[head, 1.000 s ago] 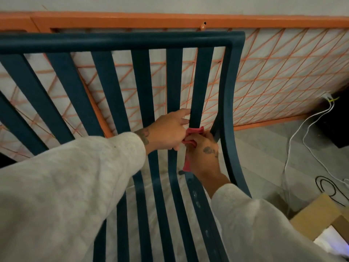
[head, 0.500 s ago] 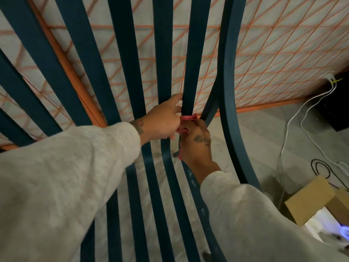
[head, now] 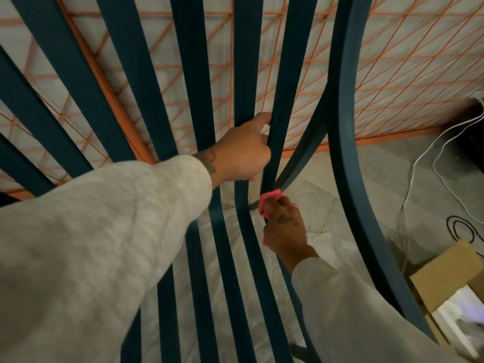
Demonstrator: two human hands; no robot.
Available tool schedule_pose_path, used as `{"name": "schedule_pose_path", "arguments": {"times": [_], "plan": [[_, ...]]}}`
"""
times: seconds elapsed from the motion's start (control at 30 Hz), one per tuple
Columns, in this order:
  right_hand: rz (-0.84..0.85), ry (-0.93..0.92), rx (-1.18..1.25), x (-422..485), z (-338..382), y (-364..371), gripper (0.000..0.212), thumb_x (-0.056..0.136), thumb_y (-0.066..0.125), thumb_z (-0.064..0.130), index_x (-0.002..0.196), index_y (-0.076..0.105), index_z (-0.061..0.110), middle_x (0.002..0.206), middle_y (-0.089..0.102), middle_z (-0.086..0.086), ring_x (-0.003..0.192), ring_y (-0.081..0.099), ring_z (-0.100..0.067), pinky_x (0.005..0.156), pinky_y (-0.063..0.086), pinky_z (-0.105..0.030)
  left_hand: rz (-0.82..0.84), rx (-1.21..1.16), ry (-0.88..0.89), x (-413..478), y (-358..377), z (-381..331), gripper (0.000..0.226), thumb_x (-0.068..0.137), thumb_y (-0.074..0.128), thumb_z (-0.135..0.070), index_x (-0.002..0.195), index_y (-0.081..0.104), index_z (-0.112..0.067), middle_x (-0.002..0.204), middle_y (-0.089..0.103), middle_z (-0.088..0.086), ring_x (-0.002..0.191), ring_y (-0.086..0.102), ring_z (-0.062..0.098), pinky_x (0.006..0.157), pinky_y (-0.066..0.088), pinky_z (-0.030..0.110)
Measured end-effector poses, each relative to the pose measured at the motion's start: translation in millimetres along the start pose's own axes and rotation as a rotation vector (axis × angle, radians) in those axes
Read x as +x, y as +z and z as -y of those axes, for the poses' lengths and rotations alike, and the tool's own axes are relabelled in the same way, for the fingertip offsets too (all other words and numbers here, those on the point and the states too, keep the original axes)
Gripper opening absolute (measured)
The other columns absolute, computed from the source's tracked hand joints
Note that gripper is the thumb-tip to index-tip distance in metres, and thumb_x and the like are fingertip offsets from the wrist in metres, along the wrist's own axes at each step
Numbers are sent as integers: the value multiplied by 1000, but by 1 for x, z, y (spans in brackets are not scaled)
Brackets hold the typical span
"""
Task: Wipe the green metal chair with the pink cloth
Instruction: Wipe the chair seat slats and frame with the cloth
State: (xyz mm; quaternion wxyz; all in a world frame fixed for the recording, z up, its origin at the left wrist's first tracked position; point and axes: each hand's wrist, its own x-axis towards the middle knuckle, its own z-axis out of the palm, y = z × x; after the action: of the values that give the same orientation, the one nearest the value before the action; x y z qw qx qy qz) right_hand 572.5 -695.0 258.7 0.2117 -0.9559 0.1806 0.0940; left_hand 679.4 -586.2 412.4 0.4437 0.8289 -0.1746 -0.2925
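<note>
Left hand (head: 243,150) above right hand (head: 284,229), both curled

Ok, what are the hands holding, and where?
The left hand grips a chair slat by its edge; the right hand holds the bunched cloth against the same slat, lower down.

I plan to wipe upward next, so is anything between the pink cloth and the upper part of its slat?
Yes: the left hand grips the same slat just above the pink cloth, which the right hand holds against it.
</note>
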Motion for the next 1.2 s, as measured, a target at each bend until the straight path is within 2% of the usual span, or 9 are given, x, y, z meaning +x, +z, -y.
{"name": "schedule_pose_path", "arguments": {"times": [0.13,0.3,0.43,0.53,0.63,0.73,0.9,1.1,1.2], "plan": [[81,21,-45,1,-1,1,47,91,66,11,135,50,19,133,52,-4,119,51,-18,110,40,-31,20,-6,-17,-3,-1,-1,85,84,40,14,148,21,-38,149,43,-1,104,59,31,40,46,16],[-32,58,356,-3,7,10,26,96,49,10,114,65,20,118,54,10,106,45,-1,91,33,-2,31,-9,-21,-4,2,1,87,84,41,14,149,19,-40,149,43,-2,69,58,14,39,47,19],[165,270,418,-24,-3,8,20,97,56,12,114,58,21,116,62,-7,98,59,-19,92,53,-34,16,-29,13,-7,2,1,80,90,44,5,148,18,-43,149,43,-3,63,64,21,45,53,28],[168,195,194,-14,-6,4,37,89,68,10,122,57,24,125,58,0,110,56,-17,95,47,-28,12,-25,-3,-13,7,9,88,90,46,6,149,8,-48,154,35,-4,60,65,19,55,57,40],[110,65,-37,0,-1,-4,58,82,77,13,134,52,21,131,53,-1,118,51,-19,105,40,-29,58,-31,-80,-16,17,27,101,86,47,15,147,5,-54,155,33,-4,59,66,14,54,59,35],[86,90,-10,-18,-9,-6,55,86,72,9,135,51,20,131,52,-3,117,52,-21,106,41,-30,131,-64,-180,-16,27,45,100,87,47,15,147,4,-53,157,29,-3,65,67,14,53,56,28],[113,8,-116,-34,-19,-7,42,88,68,12,127,53,21,125,57,-5,110,53,-19,101,43,-30,216,36,-302,-22,57,62,88,93,44,5,150,1,-47,159,22,-2,85,71,23,78,60,42],[85,41,122,-20,-5,9,57,87,65,1,139,51,18,140,49,-8,125,51,-26,111,42,-38,280,390,-236,-29,88,95,73,93,41,-1,152,17,-36,137,54,9,99,65,25,88,55,40],[45,70,120,-50,-19,12,49,91,62,3,136,51,17,134,51,-6,118,54,-23,108,42,-29,354,638,-123,-41,92,99,68,92,43,-3,152,23,-29,160,20,-1,135,42,23,108,40,38]]}}
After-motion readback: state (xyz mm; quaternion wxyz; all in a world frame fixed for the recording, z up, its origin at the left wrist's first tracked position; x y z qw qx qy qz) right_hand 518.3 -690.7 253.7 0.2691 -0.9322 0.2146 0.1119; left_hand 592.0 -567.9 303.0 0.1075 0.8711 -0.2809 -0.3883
